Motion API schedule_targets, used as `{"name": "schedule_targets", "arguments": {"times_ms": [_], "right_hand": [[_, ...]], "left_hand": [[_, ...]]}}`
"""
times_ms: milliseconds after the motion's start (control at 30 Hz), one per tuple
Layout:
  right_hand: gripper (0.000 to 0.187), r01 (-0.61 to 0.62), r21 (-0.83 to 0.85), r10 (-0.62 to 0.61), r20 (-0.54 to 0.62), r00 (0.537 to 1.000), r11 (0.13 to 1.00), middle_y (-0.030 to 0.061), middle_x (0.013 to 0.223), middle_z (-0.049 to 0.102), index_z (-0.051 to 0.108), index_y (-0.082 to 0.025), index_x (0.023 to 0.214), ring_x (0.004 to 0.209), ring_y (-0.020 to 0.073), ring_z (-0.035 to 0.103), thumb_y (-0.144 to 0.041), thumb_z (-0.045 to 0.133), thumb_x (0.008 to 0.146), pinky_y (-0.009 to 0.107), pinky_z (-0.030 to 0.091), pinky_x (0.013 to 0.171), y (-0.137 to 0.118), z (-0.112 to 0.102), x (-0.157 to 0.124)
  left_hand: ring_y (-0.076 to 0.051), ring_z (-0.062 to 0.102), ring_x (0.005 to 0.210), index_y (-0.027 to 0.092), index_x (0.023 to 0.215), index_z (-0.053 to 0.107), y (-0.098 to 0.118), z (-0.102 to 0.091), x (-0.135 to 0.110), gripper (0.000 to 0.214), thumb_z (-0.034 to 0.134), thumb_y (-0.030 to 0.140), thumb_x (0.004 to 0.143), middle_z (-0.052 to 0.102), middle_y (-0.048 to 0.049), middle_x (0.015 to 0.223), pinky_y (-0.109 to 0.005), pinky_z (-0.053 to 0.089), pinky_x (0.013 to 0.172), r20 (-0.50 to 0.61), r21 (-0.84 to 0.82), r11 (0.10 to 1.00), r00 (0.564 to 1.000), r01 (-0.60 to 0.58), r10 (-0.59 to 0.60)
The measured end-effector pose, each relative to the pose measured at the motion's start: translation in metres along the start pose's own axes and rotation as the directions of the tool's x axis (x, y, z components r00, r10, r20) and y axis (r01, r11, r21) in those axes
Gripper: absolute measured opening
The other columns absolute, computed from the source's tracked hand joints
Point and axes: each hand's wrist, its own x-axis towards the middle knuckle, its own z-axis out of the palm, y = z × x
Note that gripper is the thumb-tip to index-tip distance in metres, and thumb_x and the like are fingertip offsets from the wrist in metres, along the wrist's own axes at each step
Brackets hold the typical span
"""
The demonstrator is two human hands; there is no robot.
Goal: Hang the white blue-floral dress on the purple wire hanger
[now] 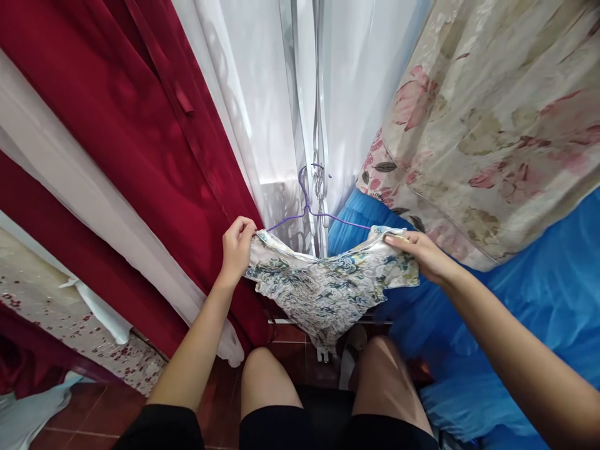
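Observation:
A floral bodysuit with a white, blue and yellow pattern hangs spread out in front of me on a purple hanger. At its left shoulder, my left hand is closed with thumb and fingers pinching the cloth. My right hand grips the opposite shoulder, thumb on top and fingers partly hidden behind the fabric. The hanger's hook rises above the neckline, near white straps. Snap tabs show at the narrow bottom end of the garment.
Long red cloth hangs at the left and white cloth behind. A floral fabric and blue tulle hang at the right. My bare knees are below, over a red tiled floor.

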Motion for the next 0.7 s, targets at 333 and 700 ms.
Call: {"name": "schedule_targets", "arguments": {"times_ms": [333,700], "right_hand": [[0.033,0.352,0.031,-0.351,0.17,0.921,0.936,0.0049,0.104,0.078,0.077,-0.025,0.11,0.091,0.0233,0.074,-0.046,0.076,0.085,0.033,0.059,0.082,-0.072,0.085,-0.046],[0.053,0.363,-0.318,-0.292,0.249,0.923,0.876,0.0109,0.141,0.059,0.059,-0.025,0.139,0.128,0.0288,0.056,-0.052,0.064,0.093,0.048,0.043,0.111,0.038,0.092,-0.036]], "left_hand": [[-0.013,0.049,0.064,0.02,0.082,0.057,-0.006,0.005,0.01,0.027,0.061,0.046,0.092,0.052,0.003,0.068,-0.024,0.038,0.063,-0.142,0.19,0.981,0.99,0.044,-0.017],[-0.005,0.033,0.041,0.02,0.081,0.049,0.037,0.075,-0.046,0.045,0.049,0.062,0.096,0.044,0.0053,0.065,-0.021,0.035,0.045,0.488,-0.638,0.457,0.785,0.619,-0.382]]}}
